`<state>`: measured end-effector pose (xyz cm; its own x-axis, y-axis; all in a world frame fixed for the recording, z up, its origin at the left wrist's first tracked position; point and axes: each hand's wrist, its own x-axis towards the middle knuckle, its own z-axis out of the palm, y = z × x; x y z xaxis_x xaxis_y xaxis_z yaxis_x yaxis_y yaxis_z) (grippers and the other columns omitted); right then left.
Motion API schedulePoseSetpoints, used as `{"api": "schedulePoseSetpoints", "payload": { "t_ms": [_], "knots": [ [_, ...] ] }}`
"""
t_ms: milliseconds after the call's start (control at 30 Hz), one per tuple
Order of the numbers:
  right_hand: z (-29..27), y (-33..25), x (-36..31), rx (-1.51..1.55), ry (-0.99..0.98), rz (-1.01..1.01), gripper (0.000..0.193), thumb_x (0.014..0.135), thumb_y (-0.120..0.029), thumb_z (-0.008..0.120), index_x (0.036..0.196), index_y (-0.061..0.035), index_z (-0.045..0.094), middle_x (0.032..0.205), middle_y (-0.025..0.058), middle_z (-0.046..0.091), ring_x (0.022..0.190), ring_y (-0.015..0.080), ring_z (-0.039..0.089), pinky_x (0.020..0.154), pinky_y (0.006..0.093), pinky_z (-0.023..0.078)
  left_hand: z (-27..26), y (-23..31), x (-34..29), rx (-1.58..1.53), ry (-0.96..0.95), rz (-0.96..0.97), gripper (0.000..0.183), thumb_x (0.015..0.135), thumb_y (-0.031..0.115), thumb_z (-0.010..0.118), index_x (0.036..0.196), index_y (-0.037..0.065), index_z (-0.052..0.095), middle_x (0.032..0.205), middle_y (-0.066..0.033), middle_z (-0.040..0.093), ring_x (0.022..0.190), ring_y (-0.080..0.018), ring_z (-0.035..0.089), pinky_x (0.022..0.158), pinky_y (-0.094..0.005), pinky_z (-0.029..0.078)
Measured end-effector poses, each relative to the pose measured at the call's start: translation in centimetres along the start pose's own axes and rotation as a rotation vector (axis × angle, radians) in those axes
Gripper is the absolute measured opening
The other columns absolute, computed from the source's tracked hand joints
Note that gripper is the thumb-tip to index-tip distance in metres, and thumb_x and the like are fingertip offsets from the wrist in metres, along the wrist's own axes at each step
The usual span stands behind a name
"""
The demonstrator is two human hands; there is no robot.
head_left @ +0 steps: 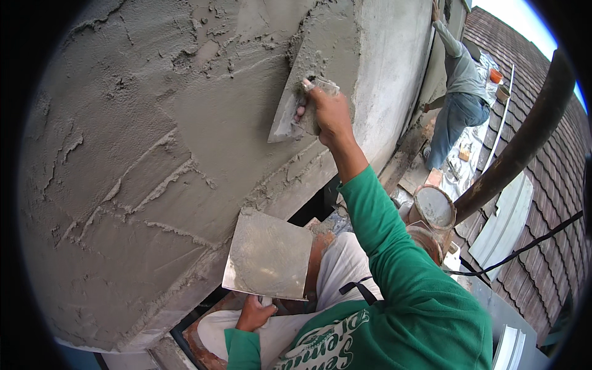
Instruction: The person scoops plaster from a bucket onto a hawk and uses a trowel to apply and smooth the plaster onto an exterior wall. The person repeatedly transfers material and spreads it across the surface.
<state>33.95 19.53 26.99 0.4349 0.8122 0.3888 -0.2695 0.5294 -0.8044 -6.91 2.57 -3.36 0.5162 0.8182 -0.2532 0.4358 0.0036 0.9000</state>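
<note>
My right hand [330,111] grips a plastering trowel [287,111] by its handle, and the metal blade lies against the wet grey mortar on the wall [216,123]. Lower down, my left hand [254,313] is wrapped around the short handle under a square plasterer's hawk [268,254]. A thin grey smear coats the hawk's flat plate, and its upper edge is close to the bottom of the plastered surface. Ridges and rough lumps of mortar mark the wall left of the trowel.
Two buckets [435,206] stand to my right, the farther one holding greyish material. Beyond them another person [462,92] leans on the wall. A dark thick pipe [524,148] and a black cable [530,250] cross the tiled roof [555,185].
</note>
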Motion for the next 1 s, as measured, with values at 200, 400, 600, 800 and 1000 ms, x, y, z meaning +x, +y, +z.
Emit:
{"api": "schedulePoseSetpoints", "payload": {
  "t_ms": [200,400,600,800,1000],
  "knots": [
    [0.9,6.6,-2.0,0.348,0.239,0.215,0.018,0.099,-0.020,0.064,0.097,-0.0026,0.059,0.071,0.0081,0.058,0.057,0.0216,0.060,0.054,0.0403,0.056,0.5,1.5,-1.2,0.029,0.096,0.064,0.060,0.069,0.016,0.078,0.122,-0.007,0.062,0.113,-0.0228,0.070,0.108,-0.0328,0.067,0.098,-0.0411,0.050],
    [5.7,3.8,-1.0,-0.104,-0.022,0.037,0.023,0.093,-0.018,0.070,0.081,-0.0004,0.063,0.062,0.0069,0.062,0.050,0.0182,0.060,0.047,0.0352,0.047,0.8,0.9,-0.3,0.019,0.054,0.009,0.057,0.070,0.012,0.078,0.121,-0.007,0.061,0.111,-0.0192,0.069,0.100,-0.0273,0.067,0.091,-0.0384,0.053],
    [7.2,3.3,-5.9,-0.557,-0.300,-0.240,0.032,0.089,-0.031,0.074,0.087,0.0001,0.064,0.068,0.0144,0.067,0.059,0.0250,0.065,0.060,0.0407,0.050,1.5,2.0,1.2,-0.235,-0.056,-0.159,0.051,0.074,0.002,0.074,0.121,-0.005,0.059,0.114,-0.0147,0.066,0.096,-0.0183,0.066,0.081,-0.0317,0.056],
    [-5.0,1.2,-9.8,-1.034,-0.316,-0.254,0.035,0.087,-0.038,0.075,0.095,-0.0050,0.069,0.087,0.0229,0.071,0.087,0.0455,0.067,0.076,0.0522,0.052,1.4,2.4,-1.7,-0.183,-0.010,-0.047,0.052,0.074,0.001,0.073,0.122,-0.007,0.056,0.102,-0.0136,0.067,0.081,-0.0148,0.063,0.069,-0.0313,0.053],
    [-27.6,-5.0,-13.3,-1.717,0.092,0.144,0.057,0.084,-0.039,0.077,0.118,0.0035,0.058,0.103,0.0287,0.071,0.100,0.0462,0.068,0.086,0.0509,0.053,1.1,1.1,-2.6,-0.268,-0.005,-0.228,0.048,0.075,-0.001,0.069,0.121,-0.007,0.056,0.096,-0.0124,0.065,0.072,-0.0159,0.063,0.063,-0.0317,0.054]
  ]
}}
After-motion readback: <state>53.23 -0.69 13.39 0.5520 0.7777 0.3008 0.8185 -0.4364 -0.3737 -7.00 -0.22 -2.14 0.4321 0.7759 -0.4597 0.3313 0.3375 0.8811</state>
